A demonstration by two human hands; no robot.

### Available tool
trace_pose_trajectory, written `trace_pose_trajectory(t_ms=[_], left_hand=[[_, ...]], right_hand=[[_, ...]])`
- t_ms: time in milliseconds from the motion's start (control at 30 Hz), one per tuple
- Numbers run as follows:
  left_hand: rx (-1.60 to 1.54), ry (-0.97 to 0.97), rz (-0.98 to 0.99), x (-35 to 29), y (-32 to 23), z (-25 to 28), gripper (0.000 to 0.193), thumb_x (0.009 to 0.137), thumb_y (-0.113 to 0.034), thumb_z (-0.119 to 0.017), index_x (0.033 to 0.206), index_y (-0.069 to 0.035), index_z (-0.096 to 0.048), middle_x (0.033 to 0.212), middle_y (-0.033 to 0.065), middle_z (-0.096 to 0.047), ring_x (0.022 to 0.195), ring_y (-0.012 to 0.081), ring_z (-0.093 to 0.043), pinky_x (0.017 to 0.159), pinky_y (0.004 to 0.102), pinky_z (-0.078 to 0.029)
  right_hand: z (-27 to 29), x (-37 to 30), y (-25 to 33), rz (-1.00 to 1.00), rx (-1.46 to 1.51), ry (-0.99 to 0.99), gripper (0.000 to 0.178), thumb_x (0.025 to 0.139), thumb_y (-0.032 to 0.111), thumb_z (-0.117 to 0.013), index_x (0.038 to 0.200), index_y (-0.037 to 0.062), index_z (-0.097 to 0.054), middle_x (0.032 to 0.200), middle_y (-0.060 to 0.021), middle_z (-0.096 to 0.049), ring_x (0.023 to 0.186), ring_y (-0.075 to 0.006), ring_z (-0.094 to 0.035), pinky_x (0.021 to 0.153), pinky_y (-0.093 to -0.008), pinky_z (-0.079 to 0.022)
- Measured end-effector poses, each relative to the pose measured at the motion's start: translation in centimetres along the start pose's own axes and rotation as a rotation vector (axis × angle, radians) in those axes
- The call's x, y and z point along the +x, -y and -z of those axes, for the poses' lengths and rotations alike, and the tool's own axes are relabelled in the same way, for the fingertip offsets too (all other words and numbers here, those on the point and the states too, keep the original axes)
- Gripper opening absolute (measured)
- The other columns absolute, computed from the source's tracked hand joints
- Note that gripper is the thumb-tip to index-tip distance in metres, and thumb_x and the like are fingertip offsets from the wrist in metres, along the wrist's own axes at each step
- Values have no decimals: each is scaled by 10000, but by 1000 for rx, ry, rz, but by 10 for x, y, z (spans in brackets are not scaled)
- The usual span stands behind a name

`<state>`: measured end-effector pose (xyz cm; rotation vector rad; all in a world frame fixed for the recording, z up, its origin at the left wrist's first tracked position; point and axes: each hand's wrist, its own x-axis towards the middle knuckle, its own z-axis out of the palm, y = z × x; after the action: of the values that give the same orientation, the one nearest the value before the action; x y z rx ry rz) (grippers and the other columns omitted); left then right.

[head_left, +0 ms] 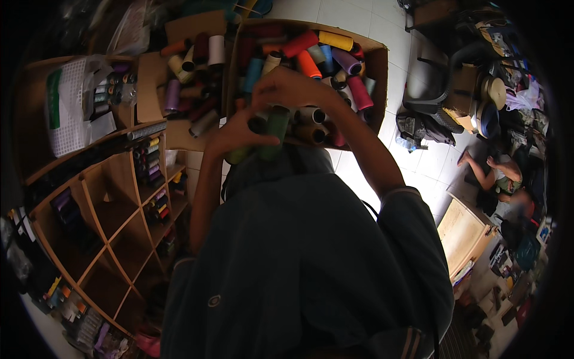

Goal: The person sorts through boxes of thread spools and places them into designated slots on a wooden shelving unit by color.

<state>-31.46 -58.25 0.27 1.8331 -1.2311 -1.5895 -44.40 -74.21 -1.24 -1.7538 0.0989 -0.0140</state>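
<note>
My left hand (230, 131) is closed around a green spool of thread (276, 128), its thumb lying across the spool's side. Just above it, my right hand (293, 88) arches over with bent fingers pointing down, close to the left fingertips. What those right fingers pinch, if anything, is too dark to make out. Both hands are over the near side of a cardboard box (378, 66) heaped with thread spools. Among them are a yellow spool (336, 40), an orange spool (308, 64) and a crimson spool (360, 92). A second green spool (239, 155) shows below my left hand.
Left of the box, an open carton (150, 90) holds more spools. A wooden cubby shelf (107, 242) with spools in some compartments stands at the left, a white perforated basket (67, 107) above it. At the right are a dark chair (427, 90), a seated person (508, 170) and a wooden stand (463, 233).
</note>
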Motion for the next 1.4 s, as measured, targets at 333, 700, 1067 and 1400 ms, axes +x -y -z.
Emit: trace_pose_trajectory(t_ms=[333,700,1067,1400], left_hand=[[-671,-485,-48,-9,27,10,650,721,-183,-776,1286,1,-512,1153,116,-611,1025,186,-594,848,321,-489],[35,-193,-73,-11,5,-6,827,606,-234,-854,1319,-7,-501,1150,150,-617,1051,229,-586,928,354,-446],[-402,-516,25,-44,46,-2,448,731,-203,-783,1081,33,-637,965,84,-670,865,141,-624,789,281,-491],[-417,-541,72,-53,56,-7,458,765,-221,-755,1120,33,-617,1001,93,-650,905,159,-608,830,288,-473]], right_hand=[[-77,-47,-42,-92,94,-396,160,892,157,-584,905,24,-673,770,-56,-650,709,-175,-624,670,-323,-478],[-22,-7,-24,-37,85,-39,141,862,154,-628,936,57,-700,913,-80,-701,792,-150,-648,702,-296,-479],[-60,-37,-76,-419,62,-229,183,806,220,-630,876,60,-686,793,-59,-660,711,-172,-624,669,-325,-496],[-58,-31,-115,-549,-960,-23,298,750,279,-670,936,45,-665,981,-171,-660,997,-364,-603,795,-466,-521]])
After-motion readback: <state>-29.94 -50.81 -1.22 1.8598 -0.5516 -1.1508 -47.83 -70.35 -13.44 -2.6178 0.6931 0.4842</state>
